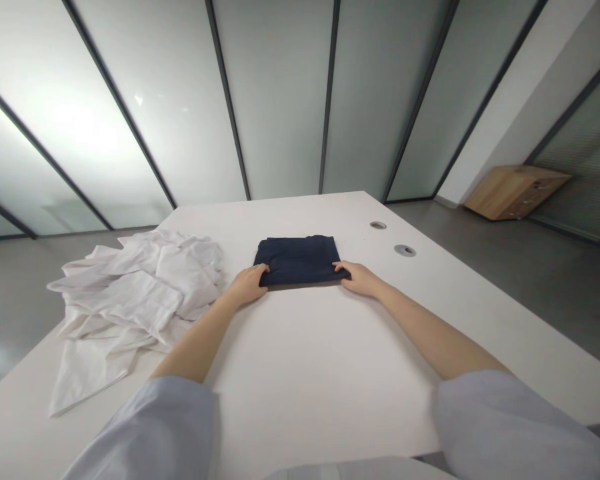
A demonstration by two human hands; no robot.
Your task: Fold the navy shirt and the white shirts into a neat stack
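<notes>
A dark navy folded cloth (pixel 300 260), probably a garment though its kind does not show, lies as a flat rectangle on the white table (pixel 320 373). At its near left corner, my left hand (pixel 249 283) pinches the edge between thumb and fingers. My right hand (pixel 361 277) grips the near right corner in the same way. Under the near edge, which looks slightly raised, runs a thin shadow. Beside my left forearm spreads a loose heap of white cloth (pixel 155 280), with one piece trailing toward me.
Two round cable grommets, a farther one (pixel 378 225) and a nearer one (pixel 405 251), are set in the tabletop at right. Behind the table stands a frosted glass partition (pixel 280 100). A wooden cabinet (pixel 500 193) rests on the grey floor at far right.
</notes>
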